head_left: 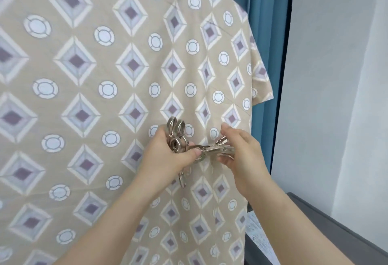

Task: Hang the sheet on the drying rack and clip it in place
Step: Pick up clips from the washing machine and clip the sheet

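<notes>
A beige sheet (109, 97) patterned with diamonds and circles hangs in front of me and fills most of the view; the rack under it is hidden. My left hand (168, 155) grips a bunch of several metal clips (176, 136) in front of the sheet. My right hand (239, 151) pinches one metal clip (222, 149) that lies sideways, its tip touching the bunch in my left hand.
A blue curtain (266, 44) hangs behind the sheet's right edge. A pale wall (336, 76) lies to the right. A dark grey surface (327, 227) with a white printed sheet of paper (260, 237) on it sits at the lower right.
</notes>
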